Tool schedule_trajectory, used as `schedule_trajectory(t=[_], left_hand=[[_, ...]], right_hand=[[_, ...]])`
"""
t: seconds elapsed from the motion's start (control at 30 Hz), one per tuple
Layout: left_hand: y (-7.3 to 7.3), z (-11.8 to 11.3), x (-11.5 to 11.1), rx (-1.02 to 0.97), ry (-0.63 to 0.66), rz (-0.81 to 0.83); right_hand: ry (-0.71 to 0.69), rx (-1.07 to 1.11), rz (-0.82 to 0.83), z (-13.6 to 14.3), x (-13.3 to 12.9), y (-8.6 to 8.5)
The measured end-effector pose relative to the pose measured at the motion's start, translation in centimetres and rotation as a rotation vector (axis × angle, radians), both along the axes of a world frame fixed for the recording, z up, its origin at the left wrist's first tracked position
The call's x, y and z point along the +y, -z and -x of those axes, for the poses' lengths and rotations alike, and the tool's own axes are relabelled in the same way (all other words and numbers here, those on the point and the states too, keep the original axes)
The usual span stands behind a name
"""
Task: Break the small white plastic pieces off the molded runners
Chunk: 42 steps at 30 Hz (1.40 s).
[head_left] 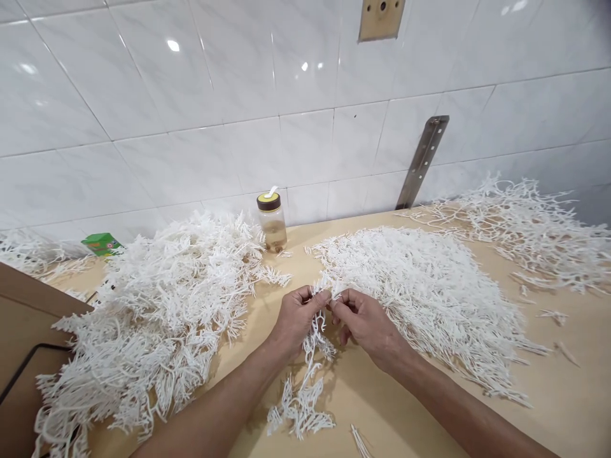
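Observation:
My left hand (300, 318) pinches a white branching plastic sprig (312, 337) whose frayed lower end hangs down toward the tabletop. Close beside it, my right hand (365, 321) has thumb and forefinger pressed together at the top of the sprig; the small piece between them is too fine to make out. A big tangled heap of white sprigs (186, 299) lies to the left of my hands. Behind and right of them spreads a flatter pile of white sprigs (429, 299).
A lidded jar (273, 229) with brownish liquid stands near the tiled wall (305, 146). A metal bracket (422, 162) leans there. Bare white stems (534, 229) lie far right, a green box (102, 244) and a brown panel (33, 324) at left.

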<state>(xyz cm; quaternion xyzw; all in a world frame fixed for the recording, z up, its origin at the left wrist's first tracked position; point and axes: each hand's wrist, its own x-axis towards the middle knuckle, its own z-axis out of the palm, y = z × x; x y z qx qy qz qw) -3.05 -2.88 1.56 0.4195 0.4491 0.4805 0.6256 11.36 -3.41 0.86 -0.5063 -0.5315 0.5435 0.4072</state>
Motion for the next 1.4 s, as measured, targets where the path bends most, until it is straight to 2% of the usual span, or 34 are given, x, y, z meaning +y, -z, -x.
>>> schedule_trajectory(t=[0.17, 0.43, 0.7, 0.93, 1.27, 1.33, 1.4], left_hand=[[0.2, 0.1, 0.0, 0.02, 0.001, -0.014], [1.0, 0.2, 0.4, 0.102, -0.057, -0.061], [0.2, 0.0, 0.2, 0.128, -0.055, -0.023], [0.2, 0.1, 0.3, 0.105, -0.009, -0.013], [0.3, 0.0, 0.1, 0.163, -0.097, -0.007], [0.4, -0.1, 0.1, 0.163, -0.084, 0.002], [0.5, -0.1, 0.2, 0.138, -0.072, 0.007]], right_hand=[[-0.055, -0.12, -0.026, 0.2, -0.3, 0.0], [0.039, -0.053, -0.042, 0.2, 0.0, 0.4], [0.085, -0.018, -0.037, 0.3, 0.1, 0.5], [0.082, -0.12, -0.015, 0.2, 0.1, 0.0], [0.121, -0.137, -0.031, 0.6, -0.4, 0.1], [0.115, -0.198, -0.113, 0.6, -0.5, 0.2], [0.128, -0.281, -0.32, 0.6, -0.6, 0.5]])
